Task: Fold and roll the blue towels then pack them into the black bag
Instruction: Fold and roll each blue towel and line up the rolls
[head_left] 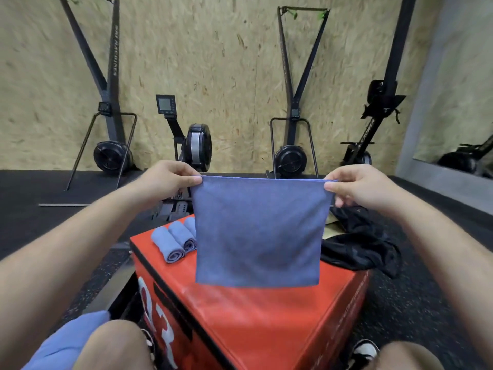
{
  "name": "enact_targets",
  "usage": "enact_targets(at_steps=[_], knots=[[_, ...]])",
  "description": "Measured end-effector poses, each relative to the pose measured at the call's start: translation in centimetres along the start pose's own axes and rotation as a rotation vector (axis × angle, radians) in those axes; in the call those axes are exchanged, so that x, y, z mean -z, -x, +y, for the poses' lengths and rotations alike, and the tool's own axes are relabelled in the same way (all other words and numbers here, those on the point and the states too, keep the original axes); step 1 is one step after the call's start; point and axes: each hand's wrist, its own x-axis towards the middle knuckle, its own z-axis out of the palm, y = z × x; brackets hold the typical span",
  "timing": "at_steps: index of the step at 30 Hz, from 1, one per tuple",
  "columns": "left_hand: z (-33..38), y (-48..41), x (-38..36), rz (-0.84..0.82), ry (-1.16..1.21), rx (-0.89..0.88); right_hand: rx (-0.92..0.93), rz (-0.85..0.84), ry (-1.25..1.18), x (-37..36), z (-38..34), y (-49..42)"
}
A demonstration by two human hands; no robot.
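Head view. Left hand (170, 180) pinches the top left corner of the blue towel (257, 231), thumb and fingers clamped on the cloth. Right hand (357, 185) pinches the top right corner the same way. The towel is in the air, stretched flat between the two hands. Its top edge runs side to side and looks doubled, so it is probably folded once already. The rest hangs straight down, facing the person.

The lower edge hangs over the top of the red box (266, 316); cannot tell if it touches. Both hands are equally near, one per corner, level with each other.

Three rolled towels (176, 241) lie side by side on the box, left of the hanging towel and nearer the left hand. The black bag (360, 244) is slumped on the box's right side, just below the right hand. More blue cloth (72, 340) sits on the left thigh.

Judgement: the next step is laying the towel flat on the box directly below, then folding again or rolling. Packing comes later; nothing shows in the bag.
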Motion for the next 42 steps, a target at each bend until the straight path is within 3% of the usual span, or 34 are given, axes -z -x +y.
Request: enact_targets(at_steps=[9,14,20,26,34,42], knots=[[-3.1,-2.4,-4.2,-0.03,0.133,0.185,-0.121,-0.03,0.014,-3.4,4.0,-3.3],[-5.5,-4.5,-6.7,0.074,0.083,0.095,-0.108,0.108,0.081,-5.8,7.5,-4.9],[-8.3,-4.5,-9.1,0.047,0.062,0.073,-0.086,0.267,0.154,-7.6,10.3,-4.8],[-13.3,0.2,-12.1,-0.029,-0.093,0.145,-0.161,0.187,0.193,-10.9,15.2,-0.4],[-17.2,7.9,-13.8,-0.212,-0.104,0.264,-0.262,-0.078,0.161,-13.4,20.0,7.3],[-17.9,6.2,-14.0,-0.157,-0.042,0.251,-0.244,-0.092,0.111,-12.9,19.9,5.1]])
